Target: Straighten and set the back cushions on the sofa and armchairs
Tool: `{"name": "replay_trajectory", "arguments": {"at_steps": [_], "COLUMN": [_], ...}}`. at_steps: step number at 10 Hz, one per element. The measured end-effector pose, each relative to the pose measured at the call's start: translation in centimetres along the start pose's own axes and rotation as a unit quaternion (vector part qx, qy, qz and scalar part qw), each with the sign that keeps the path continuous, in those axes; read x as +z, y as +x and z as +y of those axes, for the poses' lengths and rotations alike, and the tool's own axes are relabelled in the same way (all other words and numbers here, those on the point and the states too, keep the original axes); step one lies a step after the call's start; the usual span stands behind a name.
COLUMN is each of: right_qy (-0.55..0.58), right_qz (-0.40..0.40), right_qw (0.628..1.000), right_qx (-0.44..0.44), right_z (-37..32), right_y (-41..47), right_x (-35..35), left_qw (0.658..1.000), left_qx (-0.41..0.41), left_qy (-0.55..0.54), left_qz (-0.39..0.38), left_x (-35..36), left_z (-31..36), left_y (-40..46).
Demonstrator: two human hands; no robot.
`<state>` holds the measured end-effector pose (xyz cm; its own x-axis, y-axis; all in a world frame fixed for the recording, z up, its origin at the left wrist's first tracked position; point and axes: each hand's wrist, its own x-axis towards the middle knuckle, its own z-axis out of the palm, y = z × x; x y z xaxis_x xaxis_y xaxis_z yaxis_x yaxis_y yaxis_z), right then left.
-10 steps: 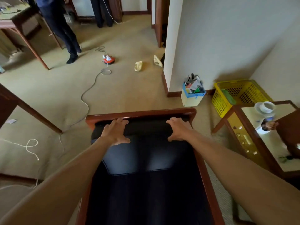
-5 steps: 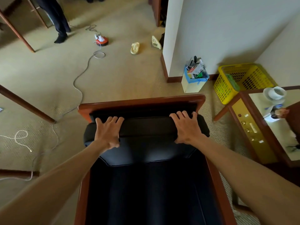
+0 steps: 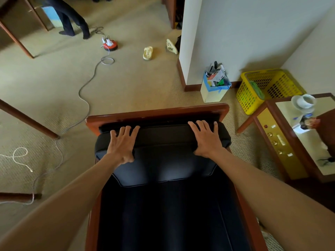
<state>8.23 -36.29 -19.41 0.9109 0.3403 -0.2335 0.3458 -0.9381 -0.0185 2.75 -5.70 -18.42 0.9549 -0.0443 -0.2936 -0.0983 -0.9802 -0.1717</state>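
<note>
Both hands have slid up & flattened since 1 s ago: fingers that were curled over the cushion's top edge are now spread flat, and the cushion sits higher, closer to the wooden rail. Left hand (image 3: 121, 144) lies at 10 o'clock on the black back cushion (image 3: 163, 156), right hand (image 3: 206, 140) at 2 o'clock; both palms down, fingers splayed, pressing, nothing pinched or gripped. Cushion stands against the armchair backrest frame (image 3: 155, 113), top edge just below the rail, bottom resting on the dark seat (image 3: 163, 214).

Progress, as I judge it: this armchair's cushion looks near set. It's roughly centred btwn the arms, w/ the right corner bulging slightly past the frame at 3 o'clock, so maybe a small nudge left is needed. Sofa & any other armchairs aren't in view, so can't tell their state; likely still to do.

Side table (image 3: 299, 142) sits at 3 o'clock, yellow basket (image 3: 268, 87) at 1 o'clock, well apart from the work.
</note>
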Motion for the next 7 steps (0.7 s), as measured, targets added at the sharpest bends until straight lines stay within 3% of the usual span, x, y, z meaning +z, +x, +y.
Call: {"name": "replay_trajectory", "arguments": {"at_steps": [5, 6, 7], "right_qy": [0.01, 0.053, 0.2], "right_qz": [-0.12, -0.116, -0.043], "right_qw": [0.993, 0.992, 0.979], "right_qx": [0.008, 0.002, -0.002], "right_z": [-0.9, -1.5, -2.1], "right_y": [1.2, 0.2, -1.1], "right_x": [-3.4, -6.9, -12.0], "left_qw": [0.993, 0.985, 0.952], "left_qx": [-0.018, -0.014, -0.006], "left_qy": [-0.08, -0.163, -0.303], "left_qz": [-0.082, -0.062, 0.035], "left_x": [-3.6, -7.9, -13.9], "left_z": [0.8, 1.9, 3.3], "left_y": [0.8, 0.6, -0.5]}}
